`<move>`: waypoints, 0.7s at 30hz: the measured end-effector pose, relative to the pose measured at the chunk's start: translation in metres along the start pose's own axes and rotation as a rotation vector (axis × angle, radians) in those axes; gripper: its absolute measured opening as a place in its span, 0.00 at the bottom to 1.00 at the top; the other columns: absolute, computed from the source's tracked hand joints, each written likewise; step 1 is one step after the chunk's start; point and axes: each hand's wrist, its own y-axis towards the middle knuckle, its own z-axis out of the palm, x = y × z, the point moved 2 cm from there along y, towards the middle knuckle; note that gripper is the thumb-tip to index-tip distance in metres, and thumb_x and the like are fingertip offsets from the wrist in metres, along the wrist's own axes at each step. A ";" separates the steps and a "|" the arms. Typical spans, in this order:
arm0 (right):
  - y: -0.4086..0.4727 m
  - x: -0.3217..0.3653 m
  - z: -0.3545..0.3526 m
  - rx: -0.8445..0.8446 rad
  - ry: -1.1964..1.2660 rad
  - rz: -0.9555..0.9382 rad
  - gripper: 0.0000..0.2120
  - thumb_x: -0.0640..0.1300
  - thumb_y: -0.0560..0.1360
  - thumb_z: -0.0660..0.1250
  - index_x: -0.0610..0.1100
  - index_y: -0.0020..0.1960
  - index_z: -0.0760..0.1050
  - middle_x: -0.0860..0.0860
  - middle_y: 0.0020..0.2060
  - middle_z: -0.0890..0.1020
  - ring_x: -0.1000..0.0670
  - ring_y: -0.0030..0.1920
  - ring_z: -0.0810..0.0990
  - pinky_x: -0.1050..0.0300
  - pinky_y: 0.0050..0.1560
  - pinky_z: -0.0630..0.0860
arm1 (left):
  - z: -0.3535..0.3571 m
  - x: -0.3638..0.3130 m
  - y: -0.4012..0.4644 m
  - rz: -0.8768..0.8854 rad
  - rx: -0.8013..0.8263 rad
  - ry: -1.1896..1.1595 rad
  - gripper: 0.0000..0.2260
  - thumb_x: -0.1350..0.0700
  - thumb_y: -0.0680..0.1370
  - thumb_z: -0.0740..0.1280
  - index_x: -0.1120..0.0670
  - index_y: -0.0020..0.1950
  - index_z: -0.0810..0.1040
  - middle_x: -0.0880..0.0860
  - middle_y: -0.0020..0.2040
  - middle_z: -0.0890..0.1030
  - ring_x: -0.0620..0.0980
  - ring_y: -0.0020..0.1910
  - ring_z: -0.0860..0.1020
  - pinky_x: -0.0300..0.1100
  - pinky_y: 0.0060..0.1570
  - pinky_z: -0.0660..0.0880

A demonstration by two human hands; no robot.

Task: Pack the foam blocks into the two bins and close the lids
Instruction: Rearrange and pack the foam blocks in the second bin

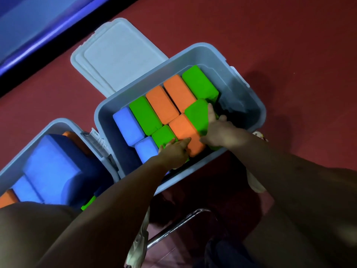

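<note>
Orange block [185,134] lies between both hands, long axis toward upper left; left hand [173,151] presses flat-fingered, right hand [218,130] grips green block [199,115] (bin lid off).

The right bin [257,113] is pale grey-blue, and its lid [117,59] on the floor has the same pale colour. Inside it the foam blocks are plain, with no pattern: a light blue block [127,124], a green block [144,113], two orange blocks [162,103] and one more green block [200,83] in the far row. The left bin [58,122] holds mostly blue blocks [52,175]. The floor [270,35] is dark red.
</note>
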 end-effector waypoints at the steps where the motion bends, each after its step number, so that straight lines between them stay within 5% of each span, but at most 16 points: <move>1: 0.001 0.000 0.001 -0.015 -0.005 -0.004 0.54 0.53 0.72 0.69 0.55 0.73 0.25 0.38 0.71 0.56 0.37 0.67 0.66 0.43 0.66 0.66 | -0.004 -0.001 0.003 0.004 -0.021 -0.102 0.25 0.48 0.81 0.57 0.47 0.77 0.56 0.50 0.74 0.67 0.56 0.75 0.61 0.54 0.71 0.60; 4: 0.004 -0.002 0.004 -0.038 0.006 -0.029 0.55 0.53 0.72 0.70 0.55 0.73 0.24 0.39 0.71 0.55 0.36 0.66 0.65 0.45 0.66 0.65 | -0.029 -0.016 0.000 -0.048 -0.269 -0.501 0.24 0.53 0.80 0.60 0.55 0.76 0.61 0.59 0.68 0.73 0.57 0.67 0.72 0.42 0.63 0.68; 7: 0.009 -0.002 0.007 -0.055 0.021 -0.045 0.55 0.54 0.72 0.70 0.56 0.72 0.24 0.39 0.71 0.54 0.35 0.67 0.65 0.45 0.66 0.65 | -0.051 -0.037 -0.011 0.117 -0.604 -0.416 0.25 0.54 0.77 0.59 0.56 0.74 0.64 0.60 0.72 0.67 0.57 0.69 0.67 0.44 0.67 0.64; 11: 0.016 -0.003 0.005 -0.050 0.028 -0.068 0.53 0.46 0.73 0.69 0.58 0.72 0.25 0.39 0.71 0.54 0.35 0.68 0.64 0.43 0.68 0.65 | -0.039 -0.058 -0.005 0.240 -0.400 0.078 0.25 0.51 0.78 0.61 0.48 0.76 0.62 0.49 0.79 0.54 0.52 0.77 0.53 0.54 0.73 0.57; 16: 0.018 -0.004 -0.003 0.045 0.042 -0.118 0.61 0.49 0.66 0.76 0.55 0.74 0.27 0.37 0.73 0.52 0.37 0.70 0.65 0.45 0.68 0.67 | -0.043 -0.056 -0.001 0.228 -0.303 0.123 0.30 0.51 0.77 0.64 0.50 0.78 0.57 0.49 0.79 0.49 0.50 0.78 0.48 0.54 0.74 0.49; 21: 0.005 -0.007 -0.009 0.067 -0.167 -0.209 0.59 0.52 0.64 0.78 0.45 0.77 0.37 0.42 0.74 0.31 0.39 0.76 0.42 0.44 0.74 0.55 | -0.057 -0.053 0.007 0.209 -0.235 0.125 0.30 0.60 0.77 0.62 0.49 0.78 0.56 0.48 0.79 0.49 0.50 0.78 0.49 0.55 0.73 0.50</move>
